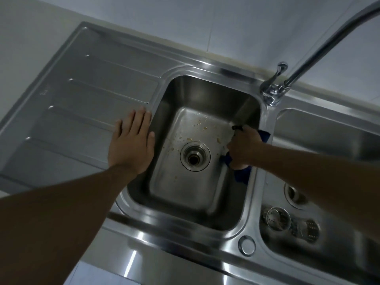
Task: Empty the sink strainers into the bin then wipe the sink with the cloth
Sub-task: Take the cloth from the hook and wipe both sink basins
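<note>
A steel double sink fills the view. The left basin point(174, 194) has food crumbs scattered on its floor around an uncovered drain hole point(195, 156). My right hand point(243, 148) grips a dark blue cloth point(243, 175) against the basin's right wall. My left hand point(131, 145) lies flat, fingers straight, on the draining board point(82, 103) at the basin's left rim. Two steel strainers point(277, 219) point(308, 228) lie in the right basin point(339, 128), below my right forearm.
A chrome tap point(273, 93) stands on the ridge between the basins, its spout rising to the upper right. The right basin's drain point(295, 195) is partly hidden by my forearm. A tiled wall runs behind the sink.
</note>
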`<state>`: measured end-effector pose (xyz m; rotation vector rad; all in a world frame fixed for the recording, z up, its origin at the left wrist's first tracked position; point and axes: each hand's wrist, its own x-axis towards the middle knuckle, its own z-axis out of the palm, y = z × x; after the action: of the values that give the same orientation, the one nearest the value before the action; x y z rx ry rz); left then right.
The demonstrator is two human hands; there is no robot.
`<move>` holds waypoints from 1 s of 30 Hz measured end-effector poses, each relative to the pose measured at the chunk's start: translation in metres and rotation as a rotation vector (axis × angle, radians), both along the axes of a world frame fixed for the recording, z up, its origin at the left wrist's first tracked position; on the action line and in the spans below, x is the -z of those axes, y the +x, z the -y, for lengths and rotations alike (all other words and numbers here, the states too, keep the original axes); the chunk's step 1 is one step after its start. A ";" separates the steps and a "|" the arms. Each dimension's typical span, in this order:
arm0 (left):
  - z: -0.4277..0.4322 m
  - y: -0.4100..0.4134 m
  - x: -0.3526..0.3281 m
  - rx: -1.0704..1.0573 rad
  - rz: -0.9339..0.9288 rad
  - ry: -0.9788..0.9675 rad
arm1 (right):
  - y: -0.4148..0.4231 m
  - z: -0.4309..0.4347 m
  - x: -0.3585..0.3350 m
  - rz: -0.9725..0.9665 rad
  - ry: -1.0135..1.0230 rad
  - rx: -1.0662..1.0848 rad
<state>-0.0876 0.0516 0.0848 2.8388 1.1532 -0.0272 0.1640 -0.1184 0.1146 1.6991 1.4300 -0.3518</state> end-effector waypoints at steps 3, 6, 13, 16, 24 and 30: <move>0.000 0.000 0.002 -0.001 0.006 -0.002 | 0.029 -0.017 -0.008 0.135 0.079 0.019; 0.000 0.000 0.000 -0.005 0.000 -0.001 | 0.030 -0.018 -0.004 0.140 0.066 0.024; 0.001 0.001 0.001 -0.010 0.002 0.017 | 0.060 -0.042 0.004 0.207 0.054 -0.299; 0.001 0.001 0.001 -0.015 0.012 0.009 | 0.072 -0.047 0.015 0.287 0.036 -0.542; 0.002 0.002 0.001 -0.022 -0.011 0.015 | 0.064 -0.122 0.028 0.283 0.283 -0.787; 0.003 0.003 0.002 -0.026 -0.007 0.030 | 0.092 -0.102 0.030 0.319 0.235 -0.840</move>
<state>-0.0846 0.0489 0.0829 2.8515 1.2012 -0.0187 0.2563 -0.0168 0.0850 1.1050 1.8222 0.5396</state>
